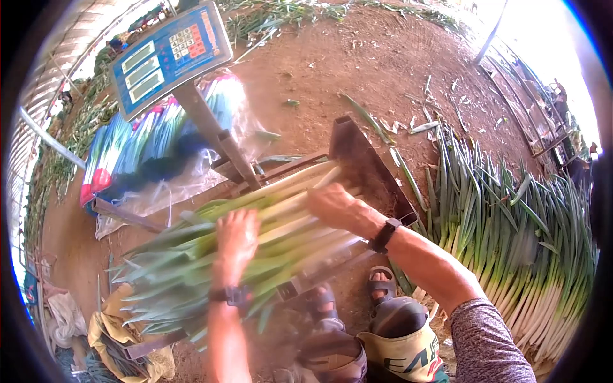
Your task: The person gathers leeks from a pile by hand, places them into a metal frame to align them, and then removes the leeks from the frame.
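A thick layer of green onions (287, 230) lies across the metal frame of a scale, white stalks to the right and green leaves to the left. My left hand (237, 236), blurred by motion, is on the leafy part with its fingers bent over the leaves. On the white stalks near the upright metal plate (367, 163), my right hand (332, 205) is closed around some of them; its fingertips are hidden. Both wrists wear dark bands. The scale's display panel (171, 56) stands on a post beyond my left hand.
A large pile of green onions (511, 236) covers the ground at right. Tied bundles (153, 143) lie on plastic sheeting at left behind the post. A yellow sack (118, 338) sits at lower left. My sandalled feet (382, 284) are below the scale. Loose leaves litter the dirt floor.
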`<state>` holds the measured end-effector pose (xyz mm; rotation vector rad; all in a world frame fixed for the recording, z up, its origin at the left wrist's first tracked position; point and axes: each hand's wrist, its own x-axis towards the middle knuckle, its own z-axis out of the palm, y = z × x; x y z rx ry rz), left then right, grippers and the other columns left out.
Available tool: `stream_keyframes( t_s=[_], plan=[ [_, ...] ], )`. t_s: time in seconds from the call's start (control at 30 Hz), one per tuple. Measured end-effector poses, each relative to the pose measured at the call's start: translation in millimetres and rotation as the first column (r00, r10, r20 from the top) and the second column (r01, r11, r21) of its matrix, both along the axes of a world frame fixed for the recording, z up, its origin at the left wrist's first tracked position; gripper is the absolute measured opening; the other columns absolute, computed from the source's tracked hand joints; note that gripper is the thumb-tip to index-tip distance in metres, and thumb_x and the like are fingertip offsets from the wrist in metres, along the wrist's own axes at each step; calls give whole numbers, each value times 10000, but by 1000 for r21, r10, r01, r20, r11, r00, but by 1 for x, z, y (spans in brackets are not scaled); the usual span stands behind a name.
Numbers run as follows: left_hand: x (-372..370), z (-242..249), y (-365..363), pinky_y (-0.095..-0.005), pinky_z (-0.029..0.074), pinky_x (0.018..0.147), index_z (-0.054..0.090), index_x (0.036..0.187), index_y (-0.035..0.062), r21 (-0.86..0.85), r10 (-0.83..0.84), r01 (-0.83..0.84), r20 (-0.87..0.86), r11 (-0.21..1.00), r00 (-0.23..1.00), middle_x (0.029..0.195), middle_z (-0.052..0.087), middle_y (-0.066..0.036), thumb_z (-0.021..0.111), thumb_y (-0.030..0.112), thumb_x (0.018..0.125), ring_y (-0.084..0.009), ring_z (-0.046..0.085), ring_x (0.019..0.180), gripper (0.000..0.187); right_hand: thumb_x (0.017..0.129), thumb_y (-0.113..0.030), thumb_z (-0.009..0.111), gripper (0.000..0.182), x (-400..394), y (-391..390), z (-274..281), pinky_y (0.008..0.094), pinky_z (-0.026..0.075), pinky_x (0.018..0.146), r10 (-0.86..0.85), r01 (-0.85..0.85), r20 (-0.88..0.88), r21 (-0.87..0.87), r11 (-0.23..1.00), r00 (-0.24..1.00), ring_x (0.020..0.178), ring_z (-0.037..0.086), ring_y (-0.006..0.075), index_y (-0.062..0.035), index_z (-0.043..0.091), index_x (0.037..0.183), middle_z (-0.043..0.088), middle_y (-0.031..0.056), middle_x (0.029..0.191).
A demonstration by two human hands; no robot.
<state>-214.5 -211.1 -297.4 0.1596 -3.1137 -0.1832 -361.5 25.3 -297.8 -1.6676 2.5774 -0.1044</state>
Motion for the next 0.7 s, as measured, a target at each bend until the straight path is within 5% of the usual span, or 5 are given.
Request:
stream_keyframes(
  t_s=[0.13, 0.33, 0.47, 0.57, 0.7],
  plan=[
    [1, -7, 1, -513, 411, 1038, 580, 1374, 91, 41, -9, 13, -83, 999, 997, 1338, 621, -136, 577, 271, 1011, -341, 554, 1239, 404, 784, -19, 679, 93, -3, 9, 25, 397, 582, 630, -85, 84, 17, 70, 994, 996, 742, 716, 272, 1, 706, 871, 648, 124, 751],
    [0, -2, 10, -506, 403, 1057, 563, 1392, 79, 0, -53, 53, -84, 999, 995, 1351, 616, -150, 589, 278, 1006, -338, 554, 1252, 434, 777, 34, 636, 70, -1, 46, -4, 428, 553, 645, -1, 175, 297, -558, 811, 955, 746, 652, 326, -9, 604, 822, 603, 138, 772],
    [3, -6, 12, -506, 416, 1040, 592, 1340, 70, 15, -48, 50, -77, 999, 996, 1273, 635, -149, 603, 281, 1001, -336, 568, 1206, 400, 784, 41, 632, 86, -6, 48, -13, 414, 550, 663, -13, 152, 292, -459, 875, 956, 762, 639, 315, -26, 595, 824, 600, 125, 802],
    [1, -15, 13, -504, 436, 993, 635, 1264, 85, -6, -93, 93, -76, 996, 993, 1158, 645, -140, 611, 275, 996, -339, 578, 1139, 329, 835, 31, 593, 64, -13, 36, -8, 393, 560, 685, -319, 309, 230, 76, 948, 920, 820, 667, 279, -32, 594, 822, 644, 117, 857],
    [1, -21, 11, -507, 439, 966, 644, 1268, 109, -10, -112, 111, -76, 994, 991, 1134, 640, -123, 617, 283, 993, -335, 576, 1114, 327, 898, -37, 538, 143, -13, 29, 2, 457, 564, 765, -237, 198, -79, -333, 922, 968, 939, 686, 283, -48, 680, 882, 686, 150, 961]
  ],
)
